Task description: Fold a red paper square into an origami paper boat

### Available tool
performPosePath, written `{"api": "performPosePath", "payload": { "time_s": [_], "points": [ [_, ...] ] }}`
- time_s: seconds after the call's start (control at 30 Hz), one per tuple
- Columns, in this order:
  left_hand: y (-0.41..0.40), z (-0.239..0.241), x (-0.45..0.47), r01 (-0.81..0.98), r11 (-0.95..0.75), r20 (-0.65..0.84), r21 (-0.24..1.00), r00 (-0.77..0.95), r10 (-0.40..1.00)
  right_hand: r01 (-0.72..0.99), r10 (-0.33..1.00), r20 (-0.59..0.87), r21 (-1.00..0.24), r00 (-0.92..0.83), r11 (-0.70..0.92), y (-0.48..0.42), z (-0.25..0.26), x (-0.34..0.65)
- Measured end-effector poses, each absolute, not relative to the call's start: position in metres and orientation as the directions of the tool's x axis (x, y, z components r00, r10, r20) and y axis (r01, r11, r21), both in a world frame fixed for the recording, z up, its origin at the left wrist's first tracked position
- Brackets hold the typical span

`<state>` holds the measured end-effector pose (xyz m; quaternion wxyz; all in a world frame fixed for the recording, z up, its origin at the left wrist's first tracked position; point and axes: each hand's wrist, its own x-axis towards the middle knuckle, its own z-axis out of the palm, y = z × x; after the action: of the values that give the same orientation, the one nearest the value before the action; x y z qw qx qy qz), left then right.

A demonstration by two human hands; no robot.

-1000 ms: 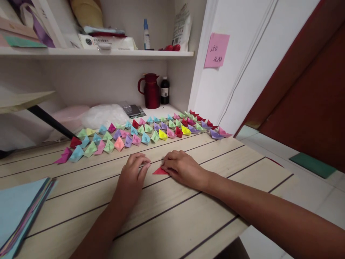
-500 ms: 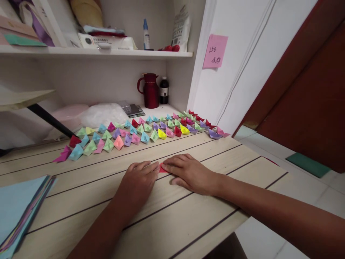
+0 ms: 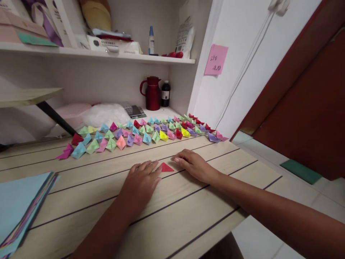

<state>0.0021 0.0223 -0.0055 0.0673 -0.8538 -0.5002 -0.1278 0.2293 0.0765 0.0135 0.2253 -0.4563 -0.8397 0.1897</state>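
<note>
A small red folded paper triangle lies flat on the wooden table. My left hand rests at its left side, fingers stretched out, the fingertips at the paper's left edge. Just right of the triangle and apart from it is my right hand, its fingers loosely bent with nothing seen in them. Beyond both hands stand several rows of small folded paper boats in many colours, among them a yellow boat and an orange boat.
A stack of coloured paper lies at the table's left. Behind the boats are a clear plastic bag, a dark red jug and a dark bottle. A pink note sticks to the wall.
My right hand has lifted off the red paper and moved right, so more of the triangle shows. My left hand stays at its left side. The view has shifted slightly.
</note>
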Motion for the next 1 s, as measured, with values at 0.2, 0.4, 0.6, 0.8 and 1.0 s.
{"api": "performPosePath", "payload": {
  "time_s": [0.2, 0.4, 0.6, 0.8, 1.0],
  "points": [
    [0.027, -0.009, 0.008, 0.879, -0.476, 0.35, 0.028, 0.438, 0.828, 0.751, 0.874, 0.137, -0.46, -0.466, 0.473, 0.089, 0.008, 0.206],
    [0.026, -0.005, 0.006, 0.879, -0.466, 0.339, 0.097, 0.411, 0.846, 0.721, 0.857, 0.111, -0.493, -0.504, 0.488, 0.089, 0.01, 0.19],
    [0.027, -0.006, 0.0, 0.87, -0.406, 0.335, 0.279, 0.308, 0.891, 0.671, 0.843, 0.058, -0.577, -0.535, 0.465, 0.089, 0.016, 0.183],
    [0.028, -0.006, -0.001, 0.868, -0.283, 0.305, 0.409, 0.163, 0.938, 0.608, 0.834, 0.014, -0.677, -0.552, 0.414, 0.081, 0.017, 0.182],
    [0.033, -0.012, -0.002, 0.783, -0.299, 0.31, 0.545, 0.144, 0.94, 0.428, 0.794, 0.112, -0.793, -0.598, 0.434, 0.078, 0.011, 0.177]
  ]
}}
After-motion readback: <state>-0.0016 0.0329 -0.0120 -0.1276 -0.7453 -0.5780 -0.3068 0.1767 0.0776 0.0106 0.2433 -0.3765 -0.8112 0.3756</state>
